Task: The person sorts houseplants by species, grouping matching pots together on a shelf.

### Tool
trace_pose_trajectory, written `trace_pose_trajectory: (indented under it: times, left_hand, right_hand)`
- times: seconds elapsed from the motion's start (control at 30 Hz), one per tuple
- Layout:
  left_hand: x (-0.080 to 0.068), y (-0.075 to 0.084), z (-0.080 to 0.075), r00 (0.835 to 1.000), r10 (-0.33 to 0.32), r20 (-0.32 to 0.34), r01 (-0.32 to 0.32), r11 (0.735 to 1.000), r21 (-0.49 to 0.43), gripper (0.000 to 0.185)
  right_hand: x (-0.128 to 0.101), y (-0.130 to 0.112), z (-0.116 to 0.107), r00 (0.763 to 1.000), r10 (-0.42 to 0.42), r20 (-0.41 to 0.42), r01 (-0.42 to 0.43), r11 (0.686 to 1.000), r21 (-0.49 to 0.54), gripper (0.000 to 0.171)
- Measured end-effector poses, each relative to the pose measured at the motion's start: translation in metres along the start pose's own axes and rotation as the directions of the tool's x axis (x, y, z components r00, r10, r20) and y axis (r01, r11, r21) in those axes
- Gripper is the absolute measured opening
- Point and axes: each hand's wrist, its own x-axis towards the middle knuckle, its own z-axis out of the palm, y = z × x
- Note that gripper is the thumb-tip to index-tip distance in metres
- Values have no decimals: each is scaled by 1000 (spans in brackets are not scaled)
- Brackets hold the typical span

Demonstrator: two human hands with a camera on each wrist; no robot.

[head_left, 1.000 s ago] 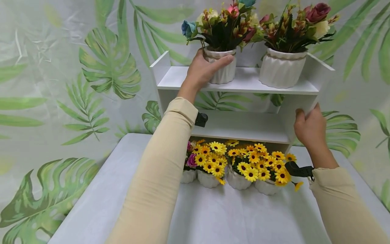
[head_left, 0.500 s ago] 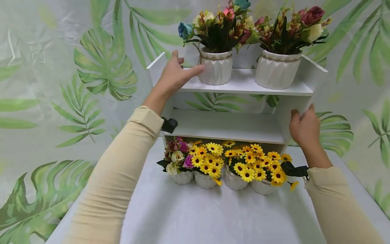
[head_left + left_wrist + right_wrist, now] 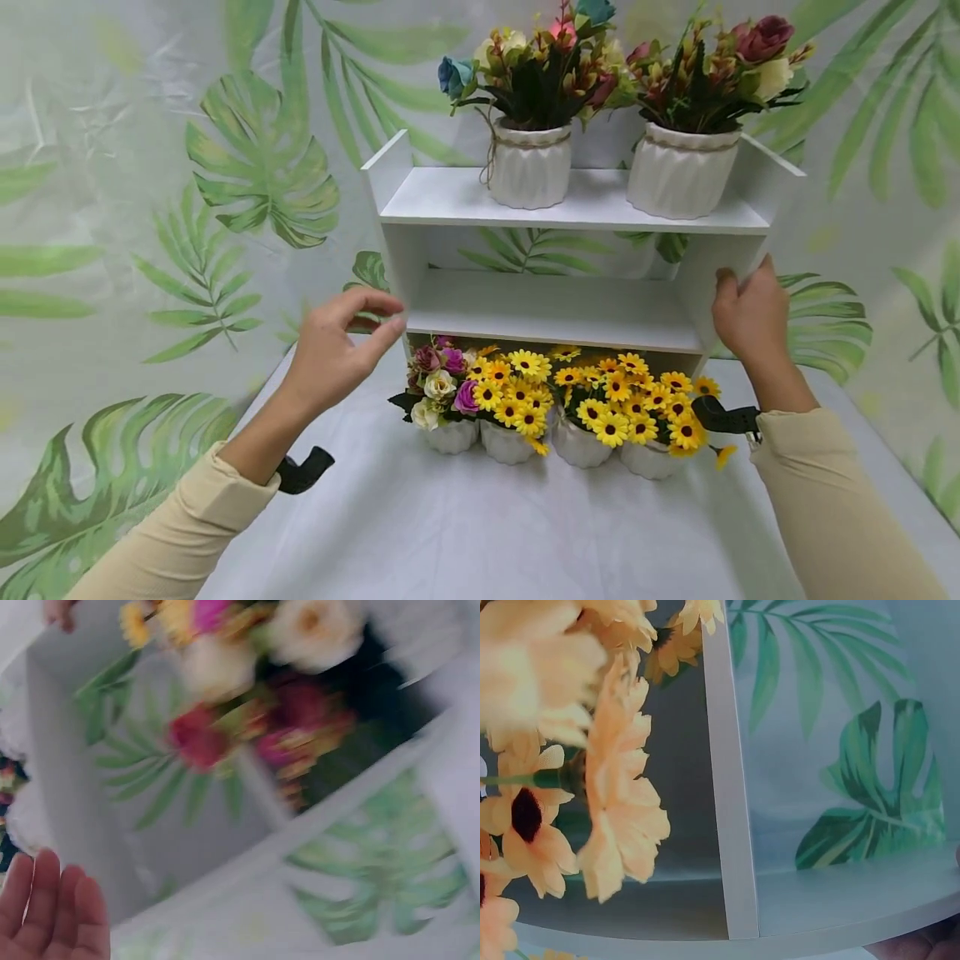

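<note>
A white two-tier shelf [image 3: 570, 218] stands at the back of the table. Two white ribbed pots of mixed flowers sit on its top board: one left [image 3: 529, 163], one right [image 3: 681, 169]. Below it stands a row of small white pots, one with purple and cream roses [image 3: 441, 400], the others with yellow daisies [image 3: 600, 400]. My left hand [image 3: 337, 350] hovers empty, fingers loosely bent, just left of the shelf's lower corner. My right hand [image 3: 746, 312] grips the shelf's right side panel. The right wrist view shows that panel [image 3: 731, 802] beside blurred daisies [image 3: 592, 787].
The table [image 3: 525, 533] is covered in white cloth, with bare cloth in front of the pot row. A leaf-print backdrop [image 3: 187, 192] hangs behind and to both sides. The left wrist view is blurred, showing flowers and my fingertips [image 3: 49, 915].
My left hand let go of the left pot on the top board and dropped down and left to beside the shelf's lower corner. My right hand has stayed on the side panel.
</note>
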Motion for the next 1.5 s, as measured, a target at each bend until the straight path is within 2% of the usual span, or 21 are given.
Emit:
trace_pose_trajectory:
  times: [0.07, 0.1, 0.17, 0.27, 0.37, 0.43, 0.5, 0.53, 0.6, 0.63, 0.7, 0.87, 0.97, 1.03, 1.07, 1.2, 1.23, 1.33, 1.5]
  left_hand:
    - [-15, -13, 1, 991, -85, 99, 82, 996, 34, 25]
    - [-22, -21, 3, 978, -140, 153, 136, 990, 37, 27]
    - [-35, -38, 5, 932, -258, 253, 256, 966, 42, 32]
    - [-54, -68, 13, 848, -401, 347, 419, 908, 24, 34]
    - [-71, -92, 28, 776, -501, 383, 563, 824, -63, 35]
    - [-80, -104, 40, 734, -558, 387, 647, 748, -148, 36]
    - [-86, -112, 53, 706, -599, 377, 699, 675, -236, 35]
    - [-87, -116, 60, 696, -617, 366, 714, 647, -267, 34]
    - [-88, -120, 74, 692, -637, 340, 722, 624, -298, 34]
    - [-88, -122, 80, 694, -642, 326, 720, 625, -302, 34]
    - [-87, -123, 93, 705, -640, 308, 710, 634, -307, 39]
    - [-84, -122, 115, 720, -629, 293, 694, 662, -282, 50]
    - [-85, -122, 121, 722, -631, 285, 692, 670, -270, 53]
    - [-84, -122, 123, 733, -616, 287, 679, 680, -275, 57]
    - [-84, -122, 123, 731, -617, 290, 681, 679, -273, 59]
    - [-82, -122, 125, 740, -588, 325, 670, 687, -281, 72]
    - [-82, -122, 125, 737, -588, 332, 673, 680, -290, 74]
    - [-80, -121, 128, 750, -556, 357, 658, 680, -324, 79]
    - [-76, -118, 132, 753, -527, 394, 653, 668, -357, 84]
  right_hand:
    - [0, 1, 0, 1000, 1, -6, -1, 1000, 1, 52]
    - [1, 2, -1, 1000, 3, -7, -3, 1000, 1, 52]
    - [1, 2, -1, 1000, 13, -4, -13, 1000, 6, 52]
    - [2, 3, -2, 1000, 29, -1, -29, 1000, 12, 53]
    - [1, 2, -2, 999, 37, 7, -37, 999, 14, 54]
    - [0, 1, -2, 999, 38, 15, -38, 999, 23, 54]
    - [0, 1, -1, 999, 36, 25, -36, 999, 31, 54]
    - [0, 1, -1, 999, 33, 26, -34, 999, 32, 54]
    - [0, 0, -1, 999, 33, 28, -33, 999, 34, 54]
    - [0, 0, -1, 999, 34, 28, -35, 999, 32, 54]
    - [0, 1, -1, 999, 36, 23, -37, 999, 26, 54]
    - [0, 1, -2, 999, 37, 17, -38, 999, 21, 53]
    - [0, 1, -3, 999, 26, 19, -26, 999, 19, 53]
    - [1, 1, -3, 1000, 18, 15, -19, 1000, 16, 52]
    - [1, 1, -2, 1000, 14, 11, -15, 1000, 15, 52]
    - [1, 1, -3, 1000, 10, -10, -10, 1000, 5, 52]
    - [1, 1, -4, 1000, 13, -8, -13, 1000, 4, 52]
    - [1, 0, -4, 1000, 23, 7, -23, 1000, 0, 52]
    - [1, -1, -3, 999, 28, 23, -28, 1000, 2, 53]
